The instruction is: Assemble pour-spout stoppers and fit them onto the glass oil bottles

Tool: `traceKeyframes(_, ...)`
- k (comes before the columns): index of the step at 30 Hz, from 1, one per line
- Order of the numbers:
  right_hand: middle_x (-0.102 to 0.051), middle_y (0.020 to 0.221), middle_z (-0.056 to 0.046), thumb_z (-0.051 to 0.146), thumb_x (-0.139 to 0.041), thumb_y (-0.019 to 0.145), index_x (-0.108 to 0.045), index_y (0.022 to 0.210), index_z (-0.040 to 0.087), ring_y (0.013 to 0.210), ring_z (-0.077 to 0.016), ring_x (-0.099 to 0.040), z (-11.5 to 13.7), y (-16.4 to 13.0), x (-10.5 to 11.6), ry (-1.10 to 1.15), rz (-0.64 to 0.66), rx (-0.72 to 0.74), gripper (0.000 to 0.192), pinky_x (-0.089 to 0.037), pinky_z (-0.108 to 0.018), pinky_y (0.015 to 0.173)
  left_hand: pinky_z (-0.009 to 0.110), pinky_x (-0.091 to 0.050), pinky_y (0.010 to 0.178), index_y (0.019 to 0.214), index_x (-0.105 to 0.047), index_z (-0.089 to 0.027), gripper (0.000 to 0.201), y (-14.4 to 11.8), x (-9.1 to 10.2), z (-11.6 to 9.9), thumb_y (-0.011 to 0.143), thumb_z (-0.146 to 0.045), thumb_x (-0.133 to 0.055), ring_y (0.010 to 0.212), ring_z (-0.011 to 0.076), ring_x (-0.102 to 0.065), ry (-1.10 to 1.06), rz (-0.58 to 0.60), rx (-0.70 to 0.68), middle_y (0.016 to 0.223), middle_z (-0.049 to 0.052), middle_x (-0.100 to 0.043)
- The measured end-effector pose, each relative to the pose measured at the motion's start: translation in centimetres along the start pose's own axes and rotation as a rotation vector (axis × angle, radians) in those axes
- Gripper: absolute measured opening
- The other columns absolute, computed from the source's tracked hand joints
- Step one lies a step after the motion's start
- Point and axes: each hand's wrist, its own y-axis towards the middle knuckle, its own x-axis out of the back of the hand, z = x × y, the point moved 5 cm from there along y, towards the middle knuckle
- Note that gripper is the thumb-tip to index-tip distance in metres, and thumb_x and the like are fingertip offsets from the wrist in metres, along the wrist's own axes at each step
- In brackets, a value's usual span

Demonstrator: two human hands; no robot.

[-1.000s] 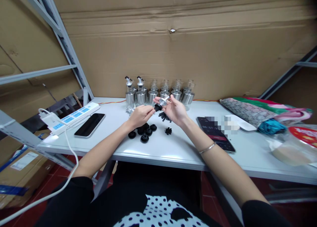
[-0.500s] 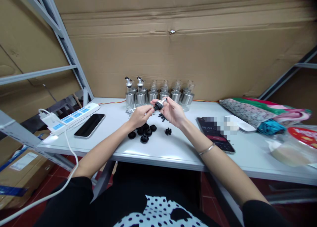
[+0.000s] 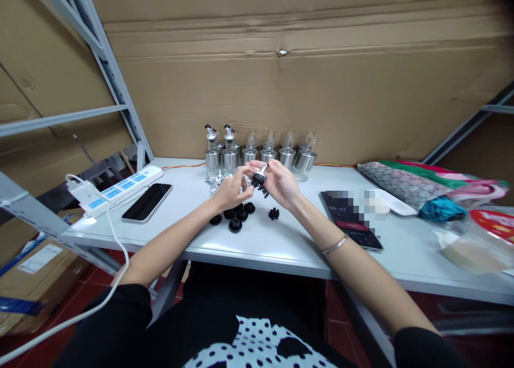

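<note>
A person's right hand (image 3: 284, 185) pinches a pourer (image 3: 258, 179) by its far, silver end; the left hand's (image 3: 231, 193) thumb and fingers grip its black base, beyond loose stoppers (image 3: 235, 225).

Rocking black sleeves (image 3: 420, 349), some black-dotted white fabric (image 3: 257, 330) up front, plus a skinny silvery bangle (image 3: 335, 245), right arm (image 3: 373, 282).

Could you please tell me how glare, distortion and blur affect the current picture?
In the head view, glare whitens the tabletop's left corner; also in the head view, the rightmost bottles lean outward, probably lens distortion, and the red-labelled roll looks soft; in that same view, the black-and-silver pourer between the left hand and right hand is too small for fine detail.
</note>
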Motion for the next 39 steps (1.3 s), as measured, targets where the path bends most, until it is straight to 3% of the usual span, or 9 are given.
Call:
traceKeyframes(4,-0.068,0.100,-0.005,0.024,-0.054,0.081,-0.039,0.078,0.024,0.101,-0.0205,-0.062,0.2,-0.1,0.0,0.019,-0.017,-0.018,0.016,-0.051,-0.039,0.082,0.025,-0.046,0.073,0.123,-0.038,-0.020,0.047,0.1,0.2,-0.2,0.077,-0.021,-0.042,0.070,0.0102,-0.057,-0.008,0.017,-0.056,0.107,0.004,-0.059)
traceKeyframes(10,-0.066,0.090,-0.001,0.026,-0.052,0.081,-0.043,0.080,0.024,0.087,-0.0165,-0.061,-0.2,0.0,0.5,-0.042,-0.020,-0.063,0.009,-0.049,-0.031,0.074,0.025,-0.046,0.072,0.121,-0.041,-0.018,0.044,0.2,0.3,-0.2,0.077,-0.021,-0.040,0.070,0.0113,-0.055,-0.042,0.051,-0.067,0.099,0.004,-0.061)
traceKeyframes(14,-0.062,0.086,0.000,0.036,-0.053,0.081,-0.053,0.084,0.024,0.080,-0.0152,-0.056,-0.1,0.2,0.9,-0.290,-0.027,0.022,0.012,-0.046,-0.027,0.069,0.026,-0.045,0.069,0.120,-0.041,-0.018,0.042,0.2,0.1,0.3,0.079,-0.025,-0.041,0.067,0.0129,-0.055,-0.059,0.058,-0.024,0.087,0.003,-0.062)
traceKeyframes(19,-0.061,0.094,-0.002,0.040,-0.059,0.078,-0.060,0.091,0.024,0.085,-0.0176,-0.055,0.9,-0.3,0.0,-0.747,0.081,0.204,0.021,-0.045,-0.029,0.077,0.027,-0.045,0.069,0.116,-0.043,-0.017,0.039,0.3,0.6,0.4,0.079,-0.025,-0.040,0.066,0.0143,-0.056,-0.026,0.016,-0.019,0.076,0.000,-0.058)
traceKeyframes(24,-0.062,0.095,-0.002,0.031,-0.061,0.073,-0.059,0.099,0.023,0.080,-0.0173,-0.059,0.8,-0.4,0.2,-0.834,0.165,0.171,0.027,-0.048,-0.032,0.075,0.027,-0.045,0.069,0.116,-0.044,-0.015,0.038,0.4,0.6,0.4,0.079,-0.025,-0.038,0.067,0.0146,-0.056,-0.034,0.025,-0.024,0.074,0.000,-0.058)
traceKeyframes(31,-0.058,0.067,0.002,0.025,-0.060,0.067,-0.061,0.097,0.021,0.068,-0.0164,-0.058,1.1,-0.4,0.4,-0.981,0.132,0.198,0.030,-0.048,-0.032,0.070,0.027,-0.046,0.071,0.116,-0.044,-0.015,0.040,0.3,0.6,0.5,0.079,-0.027,-0.038,0.071,0.0150,-0.057,0.005,0.038,-0.012,0.084,0.003,-0.061)
traceKeyframes(39,-0.063,0.065,0.001,0.025,-0.055,0.068,-0.062,0.100,0.017,0.066,-0.0175,-0.063,1.4,-0.5,0.2,-1.137,0.111,0.261,0.034,-0.047,-0.032,0.074,0.026,-0.046,0.070,0.113,-0.044,-0.015,0.040,0.5,0.7,0.3,0.075,-0.027,-0.040,0.069,0.0132,-0.056,-0.047,0.034,-0.036,0.091,0.004,-0.060)
